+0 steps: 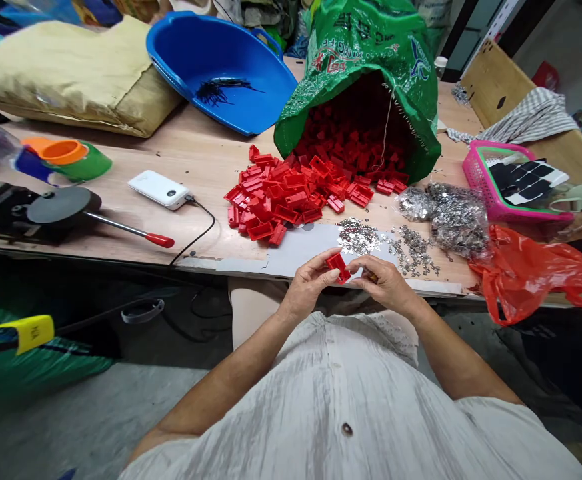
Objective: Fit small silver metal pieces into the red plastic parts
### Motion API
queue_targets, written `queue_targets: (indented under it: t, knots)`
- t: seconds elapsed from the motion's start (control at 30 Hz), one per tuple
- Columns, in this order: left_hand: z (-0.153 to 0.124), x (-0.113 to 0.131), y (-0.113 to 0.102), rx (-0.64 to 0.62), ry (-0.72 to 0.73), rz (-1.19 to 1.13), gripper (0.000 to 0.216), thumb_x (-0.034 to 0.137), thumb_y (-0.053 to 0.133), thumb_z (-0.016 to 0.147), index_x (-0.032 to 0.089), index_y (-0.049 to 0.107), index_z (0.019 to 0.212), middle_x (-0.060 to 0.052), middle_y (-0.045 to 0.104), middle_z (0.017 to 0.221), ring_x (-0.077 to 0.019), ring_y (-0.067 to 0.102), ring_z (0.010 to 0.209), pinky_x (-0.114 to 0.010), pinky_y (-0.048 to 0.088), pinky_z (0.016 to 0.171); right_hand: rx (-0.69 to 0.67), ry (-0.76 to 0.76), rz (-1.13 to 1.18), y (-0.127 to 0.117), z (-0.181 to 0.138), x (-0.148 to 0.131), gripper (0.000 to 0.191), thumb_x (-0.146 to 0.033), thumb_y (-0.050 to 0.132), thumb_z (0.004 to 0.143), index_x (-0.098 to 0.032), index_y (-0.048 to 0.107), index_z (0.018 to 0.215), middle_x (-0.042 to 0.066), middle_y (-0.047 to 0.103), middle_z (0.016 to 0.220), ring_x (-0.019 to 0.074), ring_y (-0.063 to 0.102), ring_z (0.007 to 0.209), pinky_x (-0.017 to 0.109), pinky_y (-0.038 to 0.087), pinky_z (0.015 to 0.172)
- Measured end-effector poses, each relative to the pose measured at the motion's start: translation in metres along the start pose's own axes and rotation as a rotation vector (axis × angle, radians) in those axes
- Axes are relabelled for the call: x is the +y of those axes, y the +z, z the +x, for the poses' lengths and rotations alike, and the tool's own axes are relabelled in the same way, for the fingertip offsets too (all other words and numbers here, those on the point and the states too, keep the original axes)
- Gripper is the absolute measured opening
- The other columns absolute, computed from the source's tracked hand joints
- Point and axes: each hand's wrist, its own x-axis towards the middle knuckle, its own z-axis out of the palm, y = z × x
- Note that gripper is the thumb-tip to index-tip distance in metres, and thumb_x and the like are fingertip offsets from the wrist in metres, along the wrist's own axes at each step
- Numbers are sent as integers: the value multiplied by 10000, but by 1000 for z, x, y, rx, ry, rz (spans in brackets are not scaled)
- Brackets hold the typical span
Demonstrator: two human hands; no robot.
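Both hands pinch one red plastic clip (pixel 338 267) at the bench (pixel 195 153) edge: my left hand (pixel 307 285) grips its nine o'clock end, my right hand (pixel 383 283) the three o'clock end, equally near. Its long axis runs ten-to-four. The clip pile (pixel 281 200) sits at twelve.

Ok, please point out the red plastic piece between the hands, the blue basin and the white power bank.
red plastic piece (pixel 338 267), head view, its upper face between the fingertips
blue basin (pixel 195 47), head view, bare inner wall
white power bank (pixel 158 189), head view, middle of its top
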Motion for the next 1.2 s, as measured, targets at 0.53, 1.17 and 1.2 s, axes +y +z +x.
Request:
queue_targets:
  t: [0.53,1.17,1.2]
  knots:
    - [29,-2,-35,-82,223,820,333,206,750,694,215,700,1022,-20,711,926,-179,637,841,-287,464,817,-6,119,-311,26,-9,32,177,-226,537,937,-228,666,1059,53,687,972,185,645,891,311,495,818]
    - [38,0,-42,-200,207,926,253,236,725,729,183,692,974,-14,726,922,-177,649,842,-275,469,815,-85,200,-545,42,3,12,167,-166,504,949,-206,654,1009,58,664,973,174,638,908,253,470,752]
    - [39,0,-42,-198,209,928,246,228,720,730,185,690,970,-12,725,919,-177,649,845,-277,468,817,-77,228,-573,44,4,9,171,-172,491,954,-203,651,1007,62,659,967,178,636,895,255,467,731]
